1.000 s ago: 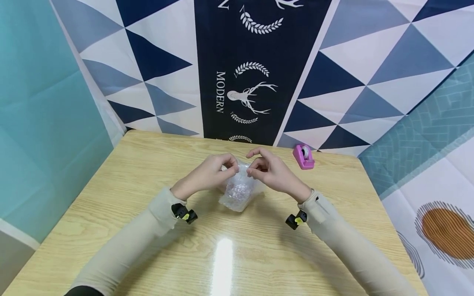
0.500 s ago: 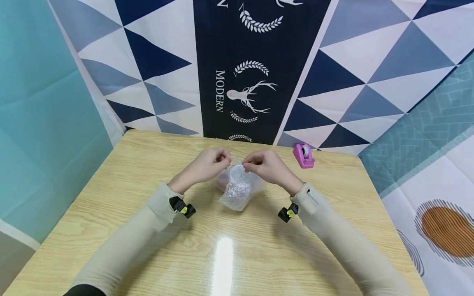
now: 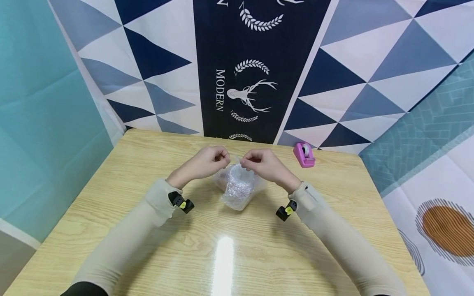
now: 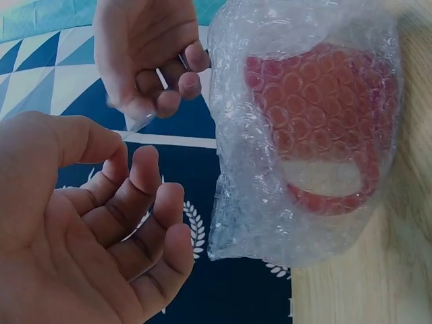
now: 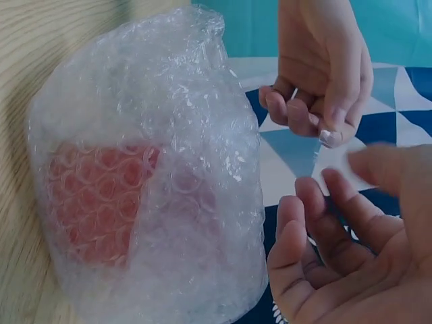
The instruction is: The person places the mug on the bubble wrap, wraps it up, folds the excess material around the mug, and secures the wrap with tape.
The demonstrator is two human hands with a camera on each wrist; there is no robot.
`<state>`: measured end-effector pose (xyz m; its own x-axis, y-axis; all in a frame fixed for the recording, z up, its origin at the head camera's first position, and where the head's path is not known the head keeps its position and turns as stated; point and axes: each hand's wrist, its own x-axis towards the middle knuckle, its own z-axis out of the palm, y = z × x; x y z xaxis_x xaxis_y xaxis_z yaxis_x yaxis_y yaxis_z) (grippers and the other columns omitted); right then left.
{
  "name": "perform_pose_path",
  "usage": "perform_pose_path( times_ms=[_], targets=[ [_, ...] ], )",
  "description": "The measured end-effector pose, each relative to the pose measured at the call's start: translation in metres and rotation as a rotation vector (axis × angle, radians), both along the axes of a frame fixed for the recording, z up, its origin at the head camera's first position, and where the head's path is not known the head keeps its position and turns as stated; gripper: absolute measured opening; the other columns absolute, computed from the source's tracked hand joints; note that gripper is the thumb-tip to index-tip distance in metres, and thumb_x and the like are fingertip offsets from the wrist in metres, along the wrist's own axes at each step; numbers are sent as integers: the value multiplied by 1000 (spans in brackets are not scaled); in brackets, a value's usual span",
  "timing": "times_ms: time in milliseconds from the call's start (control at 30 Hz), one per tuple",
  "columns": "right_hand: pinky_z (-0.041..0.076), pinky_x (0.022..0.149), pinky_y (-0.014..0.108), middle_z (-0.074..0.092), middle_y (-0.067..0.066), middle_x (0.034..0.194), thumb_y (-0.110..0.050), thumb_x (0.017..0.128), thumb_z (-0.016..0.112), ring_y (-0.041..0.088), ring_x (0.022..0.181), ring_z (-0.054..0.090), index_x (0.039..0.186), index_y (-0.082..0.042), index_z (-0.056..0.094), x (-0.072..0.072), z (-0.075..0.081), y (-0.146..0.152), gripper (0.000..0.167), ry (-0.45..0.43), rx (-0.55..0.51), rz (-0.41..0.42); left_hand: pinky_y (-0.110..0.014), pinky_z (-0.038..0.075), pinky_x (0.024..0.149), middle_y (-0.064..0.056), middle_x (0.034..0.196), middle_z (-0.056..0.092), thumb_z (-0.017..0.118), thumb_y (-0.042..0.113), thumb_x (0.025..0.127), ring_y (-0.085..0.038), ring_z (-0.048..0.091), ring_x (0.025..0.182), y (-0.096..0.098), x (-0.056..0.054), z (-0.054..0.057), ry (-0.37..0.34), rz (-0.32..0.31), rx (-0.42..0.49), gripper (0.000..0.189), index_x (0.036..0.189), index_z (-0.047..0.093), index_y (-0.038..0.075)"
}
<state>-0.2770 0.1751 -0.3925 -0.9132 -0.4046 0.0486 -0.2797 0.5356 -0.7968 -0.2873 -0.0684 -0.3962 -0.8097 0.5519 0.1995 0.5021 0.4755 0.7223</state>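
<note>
A red mug (image 4: 324,101) shows through the bubble wrap (image 4: 246,196) wrapped round it, its handle (image 4: 331,202) visible in the left wrist view. The bundle (image 3: 238,189) rests on the table, just in front of both hands. My left hand (image 3: 210,161) pinches one end of a short strip of clear tape (image 5: 317,156) between thumb and index finger. Close by on the right, my right hand (image 3: 267,165) pinches the other end of the tape (image 4: 140,123). The strip spans the small gap between the fingertips, beside the bubble wrap.
A pink tape dispenser (image 3: 304,155) stands near the back edge of the wooden table (image 3: 155,246), right of the hands. Behind the table hangs a patterned cloth (image 3: 244,49), with a teal cloth (image 3: 52,107) on the left.
My right hand has shifted left, and its raised index finger has curled down into a pinch. My left hand has drawn back slightly leftward. The bundle stays nearly in place.
</note>
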Motion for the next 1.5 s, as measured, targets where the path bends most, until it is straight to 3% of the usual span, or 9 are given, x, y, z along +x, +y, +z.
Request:
perform_pose_path(
  times_ms=[133, 367, 567, 700, 833, 1033, 1167, 1333, 1500],
  targets=[
    [52, 64, 25, 72, 15, 88, -22, 101, 64, 23, 77, 64, 100, -1, 74, 0, -1, 0, 24, -15, -1, -4, -26, 48, 66, -2, 81, 65, 57, 15, 97, -13, 57, 72, 1, -2, 1, 7, 22, -19, 15, 96, 69, 5],
    [55, 64, 29, 74, 17, 99, -29, 102, 63, 20, 77, 68, 121, -2, 68, -2, 0, 1, 33, -31, 15, 38, -26, 50, 67, -2, 81, 68, 57, 16, 97, -12, 62, 73, 2, -3, 1, -37, 13, -40, 16, 96, 70, 6],
    [54, 70, 28, 73, 9, 91, -19, 101, 64, 16, 74, 67, 97, 1, 74, -8, 1, -4, 22, 56, 86, 87, -26, 49, 69, -2, 81, 67, 59, 15, 95, -12, 58, 73, 7, -6, 6, 10, 2, -82, 14, 94, 70, 6],
    [52, 64, 28, 71, 7, 86, -18, 100, 66, 15, 69, 67, 94, 0, 75, -12, 1, -5, 21, 67, 121, 55, -26, 48, 66, -1, 80, 68, 59, 15, 91, -12, 57, 69, 11, -10, 7, 43, 40, -138, 14, 90, 71, 8],
    [49, 58, 26, 68, 8, 79, -19, 100, 65, 13, 61, 62, 93, -1, 75, -19, -1, -6, 22, 73, 186, 51, -24, 46, 61, -1, 77, 67, 64, 21, 92, -11, 55, 64, 16, -15, 2, 26, 76, -155, 16, 85, 70, 9],
    [43, 56, 24, 65, 2, 70, -18, 98, 66, 9, 59, 53, 87, -1, 74, -25, -1, -8, 21, 112, 279, 115, -22, 45, 58, -2, 75, 68, 68, 23, 93, -10, 54, 59, 18, -16, -7, -21, 107, -181, 19, 81, 70, 9],
    [38, 57, 24, 64, -3, 68, -14, 95, 69, 9, 61, 48, 83, -1, 76, -24, 0, -7, 20, 152, 325, 151, -22, 45, 58, -3, 75, 69, 71, 23, 93, -10, 55, 60, 19, -16, -8, -28, 83, -205, 19, 82, 72, 7],
    [37, 56, 22, 63, -3, 67, -13, 94, 70, 8, 61, 48, 79, -2, 76, -20, 0, -8, 20, 156, 360, 135, -21, 44, 57, -1, 72, 67, 70, 21, 94, -9, 54, 59, 23, -18, -9, -25, 55, -237, 20, 80, 72, 7],
    [39, 58, 21, 60, -5, 65, -12, 93, 70, 8, 61, 48, 76, -4, 75, -17, 1, -9, 20, 176, 394, 150, -21, 44, 57, 2, 66, 62, 67, 19, 95, -8, 52, 57, 24, -18, -9, -74, 6, -243, 21, 78, 69, 8]
  ],
)
